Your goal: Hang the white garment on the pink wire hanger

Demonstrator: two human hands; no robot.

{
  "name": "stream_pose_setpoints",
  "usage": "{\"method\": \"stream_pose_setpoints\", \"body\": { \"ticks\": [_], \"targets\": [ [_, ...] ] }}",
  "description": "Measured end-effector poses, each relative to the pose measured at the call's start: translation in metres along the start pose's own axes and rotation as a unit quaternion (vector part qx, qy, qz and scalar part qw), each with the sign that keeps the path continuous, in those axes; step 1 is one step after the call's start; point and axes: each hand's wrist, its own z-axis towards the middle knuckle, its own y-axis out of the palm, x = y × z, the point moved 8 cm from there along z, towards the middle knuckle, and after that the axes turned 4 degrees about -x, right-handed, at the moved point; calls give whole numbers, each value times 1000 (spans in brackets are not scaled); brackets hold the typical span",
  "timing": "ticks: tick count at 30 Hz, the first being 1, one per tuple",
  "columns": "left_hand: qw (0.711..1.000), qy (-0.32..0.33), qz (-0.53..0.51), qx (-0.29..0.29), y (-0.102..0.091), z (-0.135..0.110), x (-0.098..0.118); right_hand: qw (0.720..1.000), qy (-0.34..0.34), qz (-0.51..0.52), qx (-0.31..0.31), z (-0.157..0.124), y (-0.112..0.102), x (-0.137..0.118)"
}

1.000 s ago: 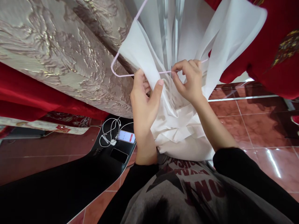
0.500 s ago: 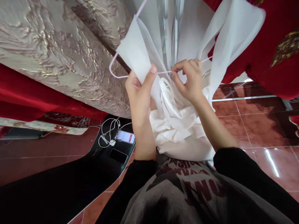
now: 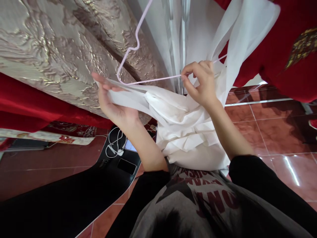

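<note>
A pale pink wire hanger (image 3: 151, 80) hangs in front of me with a white sheer cloth (image 3: 188, 132) draped about it. My right hand (image 3: 200, 82) pinches the hanger's lower bar together with the cloth. My left hand (image 3: 112, 102) is out to the left, gripping a stretched edge of the same white cloth just below the hanger's left corner. The rest of the cloth bunches down against my grey printed shirt (image 3: 198, 201).
A gold embossed fabric (image 3: 61, 49) hangs at upper left over red velvet (image 3: 24, 109). A red embroidered garment (image 3: 284, 49) hangs at upper right. On a black surface (image 3: 61, 198) below lie a phone (image 3: 126, 166) and white earphones (image 3: 115, 145). Red floor tiles (image 3: 272, 132) lie around.
My left hand has swung left from the middle, pulling an edge of the white cloth out taut and off the hanger's left corner. My right hand stays on the bar.
</note>
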Motion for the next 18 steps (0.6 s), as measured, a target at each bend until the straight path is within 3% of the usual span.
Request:
{"method": "stream_pose_setpoints", "body": {
  "ticks": [2,4,7,10,12,14,16,18],
  "targets": [
    [1000,-27,13,-5,-2,-9,-19,1000,-8,3,8,0,0,-3],
    [997,-79,-13,3,13,-19,-33,1000,-19,6,15,-1,1,-7],
    [987,-142,-71,4,64,-32,-35,1000,-6,-4,-7,-2,10,-9],
    [989,-137,-55,29,107,-34,-21,1000,2,1,-11,1,8,-17],
    [990,-116,-61,52,120,-31,-14,999,-21,37,16,2,-5,-27],
    [990,-106,-64,64,123,-28,-12,992,-37,80,85,0,-31,-33],
    [991,-101,-63,61,121,-26,-12,983,-8,106,148,-7,-60,-25],
    [992,-90,-75,50,121,-25,-10,977,54,124,164,-17,-80,-6]
  ]
}}
